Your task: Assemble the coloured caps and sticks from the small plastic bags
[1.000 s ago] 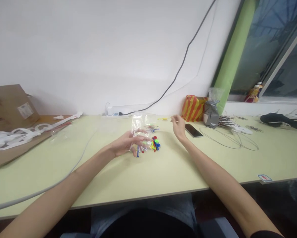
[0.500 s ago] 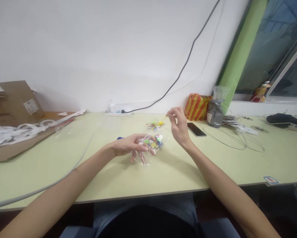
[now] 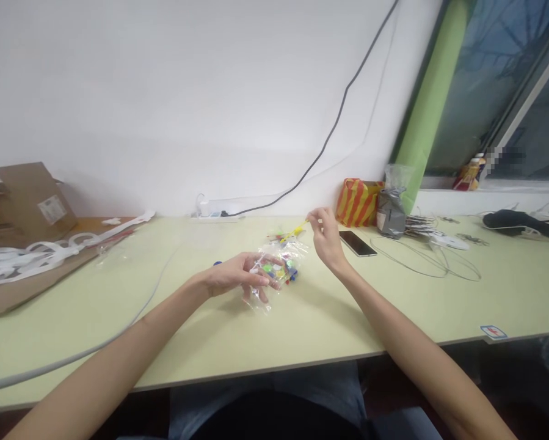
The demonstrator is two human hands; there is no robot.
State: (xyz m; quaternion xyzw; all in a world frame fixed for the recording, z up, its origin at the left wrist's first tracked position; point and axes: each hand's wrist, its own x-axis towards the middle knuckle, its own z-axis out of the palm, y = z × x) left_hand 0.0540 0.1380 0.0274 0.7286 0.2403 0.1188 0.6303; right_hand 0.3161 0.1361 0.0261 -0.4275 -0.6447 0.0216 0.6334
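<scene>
My left hand point(image 3: 235, 272) is closed around a clear plastic bag point(image 3: 262, 304) above the table; small green, yellow, white and blue pieces point(image 3: 278, 270) show in or behind the clear film. To its right, my right hand point(image 3: 325, 237) is raised with thumb and fingers pinched on the end of a thin yellow stick point(image 3: 298, 230). The stick slants down to the left, towards the bag's top. More thin coloured pieces point(image 3: 276, 236) lie behind the bag, partly covered by it. A small blue piece point(image 3: 217, 263) peeks out past my left wrist.
On the right lie a phone point(image 3: 357, 243), a striped red and yellow bag point(image 3: 359, 203), a grey pouch point(image 3: 391, 212) and loose thin wire point(image 3: 432, 267). A cardboard box point(image 3: 36, 201) and white strips point(image 3: 40, 260) occupy the left. A grey cable point(image 3: 72, 353) crosses the left front.
The yellow stick in my right hand now reaches down to the bag's top. The bag's film has spread upward over the coloured pieces behind it. The whole view has shifted slightly.
</scene>
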